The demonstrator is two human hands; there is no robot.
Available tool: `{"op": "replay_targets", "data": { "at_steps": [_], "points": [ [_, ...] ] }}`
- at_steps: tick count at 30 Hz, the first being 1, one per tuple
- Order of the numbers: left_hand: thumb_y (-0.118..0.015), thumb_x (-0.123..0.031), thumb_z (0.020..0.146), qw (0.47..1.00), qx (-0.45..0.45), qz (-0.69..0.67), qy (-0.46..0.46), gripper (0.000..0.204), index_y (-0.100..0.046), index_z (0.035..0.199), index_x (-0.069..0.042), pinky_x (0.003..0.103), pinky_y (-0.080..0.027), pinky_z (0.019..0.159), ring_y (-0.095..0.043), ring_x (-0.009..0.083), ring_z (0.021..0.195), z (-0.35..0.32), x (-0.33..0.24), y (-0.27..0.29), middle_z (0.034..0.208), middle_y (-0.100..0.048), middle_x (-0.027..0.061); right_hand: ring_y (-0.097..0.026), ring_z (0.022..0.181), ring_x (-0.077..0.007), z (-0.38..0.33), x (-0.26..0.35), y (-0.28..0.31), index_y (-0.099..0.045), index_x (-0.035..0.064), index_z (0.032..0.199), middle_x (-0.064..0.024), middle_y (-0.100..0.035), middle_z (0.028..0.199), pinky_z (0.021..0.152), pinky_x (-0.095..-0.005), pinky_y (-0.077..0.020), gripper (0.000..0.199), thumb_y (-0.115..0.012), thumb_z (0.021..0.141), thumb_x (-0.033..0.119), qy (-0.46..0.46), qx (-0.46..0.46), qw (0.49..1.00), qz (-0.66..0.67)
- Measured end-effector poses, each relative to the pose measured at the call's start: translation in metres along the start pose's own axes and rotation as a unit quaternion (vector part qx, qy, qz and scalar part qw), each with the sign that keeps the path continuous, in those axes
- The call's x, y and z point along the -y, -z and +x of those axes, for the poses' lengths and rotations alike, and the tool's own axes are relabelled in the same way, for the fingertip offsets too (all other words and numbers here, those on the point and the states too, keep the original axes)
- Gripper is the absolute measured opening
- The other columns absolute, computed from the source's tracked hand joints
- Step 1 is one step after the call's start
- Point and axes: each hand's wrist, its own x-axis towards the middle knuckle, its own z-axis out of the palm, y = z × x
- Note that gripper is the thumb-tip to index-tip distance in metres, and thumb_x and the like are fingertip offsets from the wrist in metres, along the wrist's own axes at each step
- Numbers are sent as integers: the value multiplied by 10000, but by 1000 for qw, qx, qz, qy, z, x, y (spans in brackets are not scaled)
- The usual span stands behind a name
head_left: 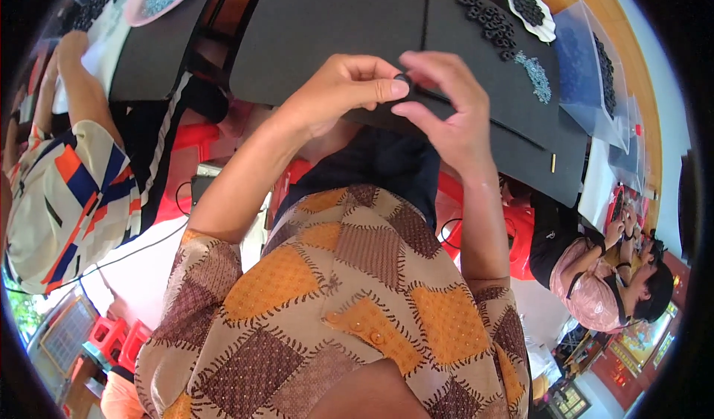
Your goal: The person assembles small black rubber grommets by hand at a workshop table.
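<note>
My left hand [343, 91] pinches a small round black piece [403, 80] between thumb and fingertips, above the near edge of the black table. Close on its right, my right hand [457, 114] has its thumb and fingers spread apart, slightly smeared by motion. Nothing shows in its grasp. Further off on the right part of the table lies a heap of black ring-shaped pieces [489, 23]. Beside that heap is a small scatter of pale blue bits [535, 78].
A white scalloped dish [547, 30] of black pieces and a clear plastic bin [576, 62] stand at the right. A thin brass-coloured rod [552, 163] lies near the table's right corner. One person [74, 196] sits at left, another [595, 285] at right.
</note>
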Motion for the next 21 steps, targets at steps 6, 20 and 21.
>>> {"op": "replay_targets", "data": {
  "at_steps": [6,20,21],
  "points": [
    [-686,-255,909,998,46,-31,42,272,-696,1037,-15,227,-469,724,-599,80,801,8,6,-21,828,-661,11,-654,812,-272,-20,-14,12,-686,45,1005,-114,-663,906,711,-345,-524,269,-756,745,51,28,-29,998,-44],
    [-497,-329,986,781,-68,558,-272,330,-598,1009,-16,399,-443,902,-565,349,997,121,-23,-39,1055,-627,144,-647,941,-246,-4,-130,340,-658,96,1201,-108,-676,1001,855,-361,-502,382,-711,826,144,-105,-356,818,-440],
    [-497,-329,986,778,-72,562,-272,330,-598,1009,-16,399,-443,902,-565,349,997,140,-19,-42,1055,-627,144,-596,1069,-321,-5,-135,336,-648,83,1193,-143,-654,1089,948,-406,-459,373,-697,825,121,-43,-354,733,-579]
  ]
}}
